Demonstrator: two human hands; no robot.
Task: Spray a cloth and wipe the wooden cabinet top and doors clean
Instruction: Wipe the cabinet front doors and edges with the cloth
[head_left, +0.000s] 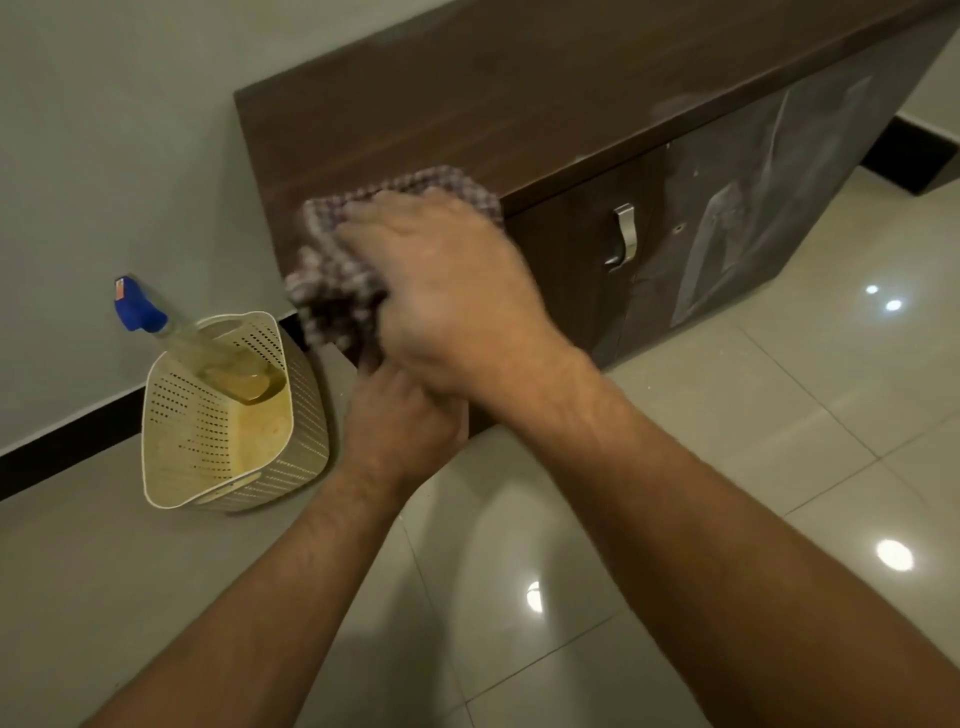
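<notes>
checked maroon-and-white cloth (337, 280), dark brown woodgrain cabinet (467, 104), cream perforated basket (208, 441), blue-capped spray bottle (137, 312)

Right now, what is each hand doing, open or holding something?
Left hand: grips the lower end of the cloth.
Right hand: lies on the cloth, blurred; grip cannot be told.

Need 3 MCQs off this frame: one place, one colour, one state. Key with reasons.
1. Where is the spray bottle? A on top of the cabinet; B in the perforated basket; C in a hand.
2. Its trigger head is: A red; B blue; C green.
3. The cabinet door with the metal handle is: A wide open; B removed; C shut.
Key: B, it leans inside the basket on the floor; B, the head is plainly blue; C, the door sits flush under the cabinet top.
</notes>
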